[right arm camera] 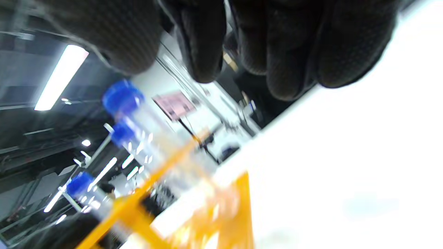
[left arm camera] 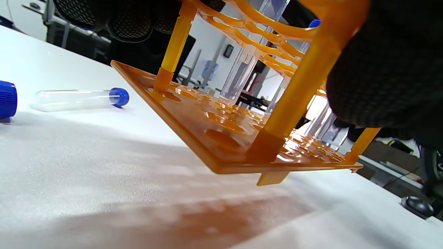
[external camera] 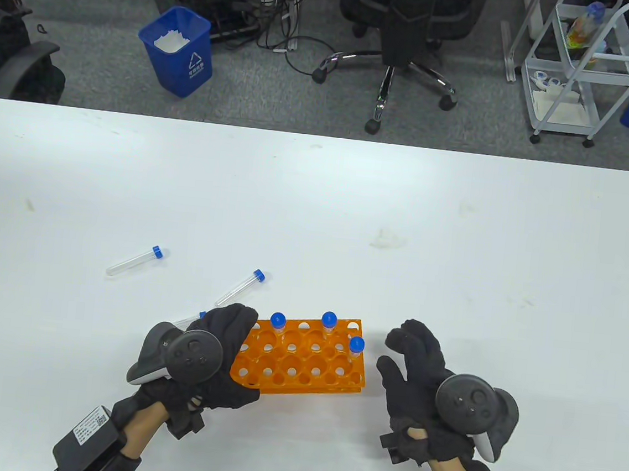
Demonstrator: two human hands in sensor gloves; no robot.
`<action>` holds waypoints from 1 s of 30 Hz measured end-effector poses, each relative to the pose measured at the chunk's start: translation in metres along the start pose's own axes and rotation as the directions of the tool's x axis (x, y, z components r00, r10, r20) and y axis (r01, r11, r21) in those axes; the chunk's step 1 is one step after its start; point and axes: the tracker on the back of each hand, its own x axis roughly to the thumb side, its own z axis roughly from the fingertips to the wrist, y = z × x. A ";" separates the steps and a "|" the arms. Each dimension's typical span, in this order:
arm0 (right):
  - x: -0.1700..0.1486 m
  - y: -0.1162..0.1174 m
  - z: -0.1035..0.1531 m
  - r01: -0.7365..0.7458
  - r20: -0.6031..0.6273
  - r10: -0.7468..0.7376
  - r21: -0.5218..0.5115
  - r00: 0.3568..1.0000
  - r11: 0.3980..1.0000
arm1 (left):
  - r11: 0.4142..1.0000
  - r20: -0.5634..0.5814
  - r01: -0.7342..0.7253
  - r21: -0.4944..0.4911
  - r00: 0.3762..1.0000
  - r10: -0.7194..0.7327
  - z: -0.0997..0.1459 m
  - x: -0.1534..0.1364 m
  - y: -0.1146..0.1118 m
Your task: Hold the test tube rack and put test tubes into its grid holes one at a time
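Note:
An orange test tube rack (external camera: pixel 302 359) sits near the table's front edge. Three blue-capped tubes stand in it, at the back left (external camera: pixel 278 322), the back right (external camera: pixel 329 322) and the right end (external camera: pixel 356 347). My left hand (external camera: pixel 229 341) grips the rack's left end. In the left wrist view the rack (left arm camera: pixel 242 138) looks tilted, its near edge off the table. My right hand (external camera: pixel 411 353) is open and empty, just right of the rack. Two loose tubes lie on the table, one far left (external camera: pixel 134 261) and one nearer (external camera: pixel 240 288). A third (external camera: pixel 190 321) is half hidden behind my left hand.
The white table (external camera: pixel 457 249) stretches wide behind and to the right of the rack. Beyond its far edge stand a blue bin (external camera: pixel 178 50), an office chair (external camera: pixel 401 27) and a white cart (external camera: pixel 581 67). The right wrist view is blurred.

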 end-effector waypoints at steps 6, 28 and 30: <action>-0.035 0.031 -0.010 0.422 -0.285 -0.353 0.233 0.891 0.876 | 1.000 -0.012 -0.002 0.013 1.000 0.003 0.000 -0.003 0.003; -0.035 0.040 -0.009 0.554 -0.358 -0.473 0.168 0.805 0.815 | 0.996 -0.011 0.048 -0.073 0.999 -0.049 -0.003 0.005 -0.002; -0.035 0.038 -0.008 0.559 -0.353 -0.481 0.162 0.802 0.813 | 0.996 0.001 0.062 -0.070 0.998 -0.062 -0.002 0.007 0.003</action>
